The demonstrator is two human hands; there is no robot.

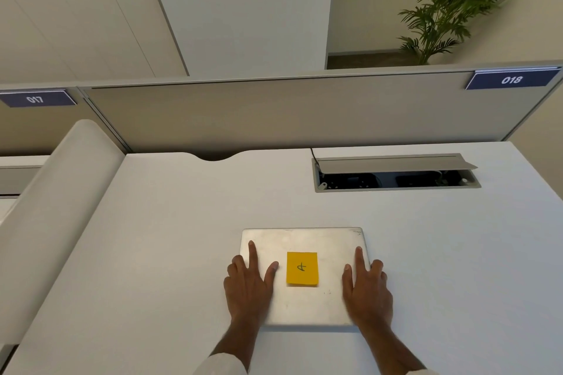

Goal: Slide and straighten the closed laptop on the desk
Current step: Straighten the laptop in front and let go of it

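A closed silver laptop [304,240] lies flat on the white desk [170,237], near the front middle, its edges roughly square to the desk. A yellow sticky note [302,268] with a handwritten mark sits on its lid. My left hand [248,286] rests flat on the lid's left side, fingers spread, outer fingers over the left edge. My right hand [365,288] lies flat on the right side in the same way, outer fingers wrapping the right edge.
An open cable hatch [396,175] with a raised grey flap is set into the desk at the back right. A grey partition [274,113] with labels 017 and 018 closes the far edge. A white rounded divider [61,207] borders the left side.
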